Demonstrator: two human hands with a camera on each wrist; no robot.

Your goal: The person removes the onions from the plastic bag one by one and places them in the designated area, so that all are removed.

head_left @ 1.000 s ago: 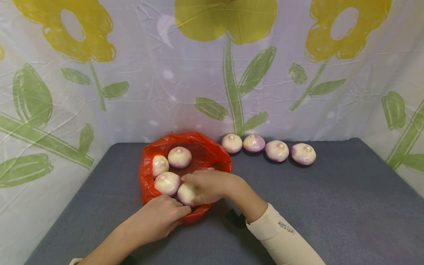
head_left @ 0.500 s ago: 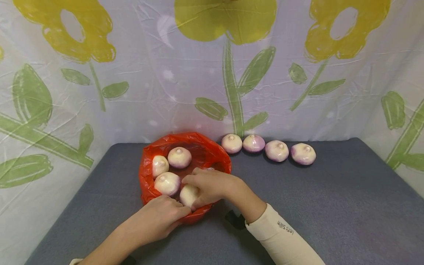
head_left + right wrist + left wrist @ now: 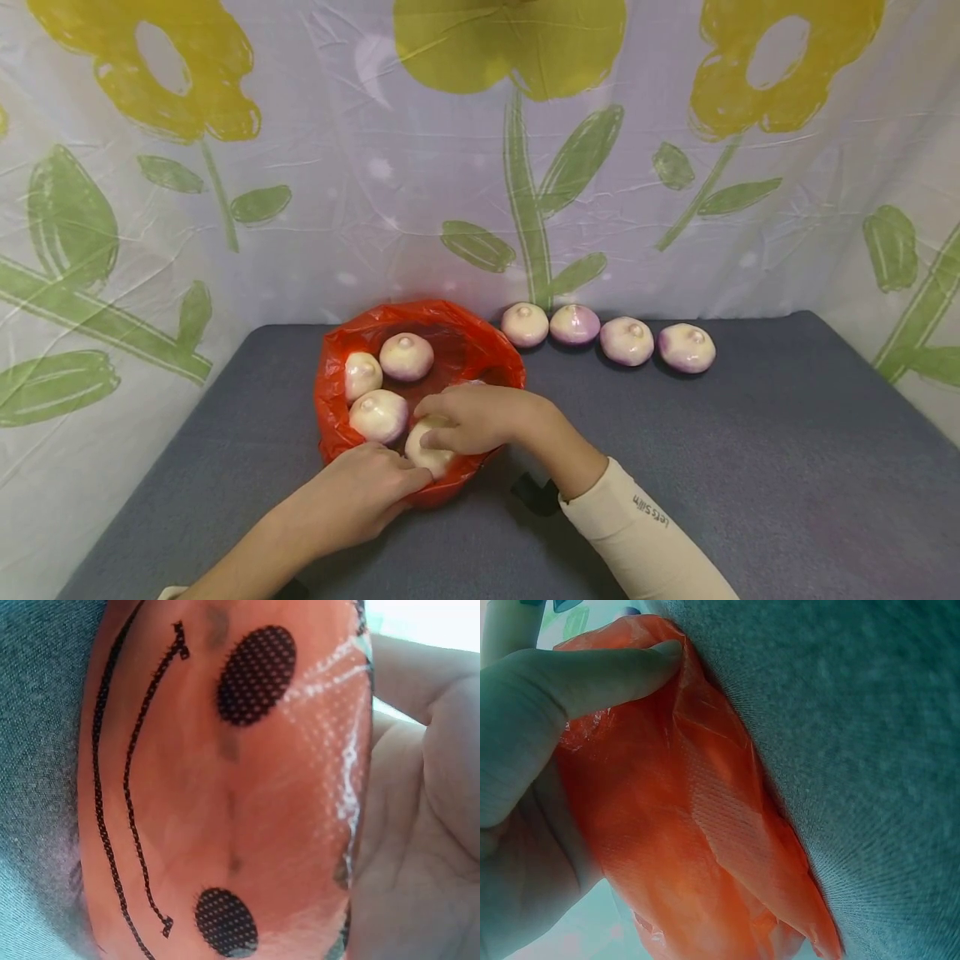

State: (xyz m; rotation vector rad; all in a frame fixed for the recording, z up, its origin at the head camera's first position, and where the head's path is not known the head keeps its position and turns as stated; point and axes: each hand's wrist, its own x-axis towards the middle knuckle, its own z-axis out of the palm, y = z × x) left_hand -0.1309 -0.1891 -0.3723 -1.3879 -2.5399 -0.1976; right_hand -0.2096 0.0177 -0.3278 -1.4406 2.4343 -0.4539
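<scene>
An open red plastic bag stands at the left middle of the table, with several purple-and-white onions inside. My left hand grips its near rim; in the left wrist view the thumb lies over the red plastic. Inside the bag my right hand reaches over the nearest onion, thumb across its upper side and fingers bent above it. Three other onions lie beyond: a front one, a left one and a back one. Bag film with a printed smile hides the right fingertips in the right wrist view.
A row of several more onions lies along the table's back edge, right of the bag, from the leftmost onion to the rightmost onion. A flower-printed cloth hangs behind the dark grey table.
The nearest onion has shifted slightly toward the near rim. My right thumb has moved from the onion's near side up onto its top. The left hand has stayed put.
</scene>
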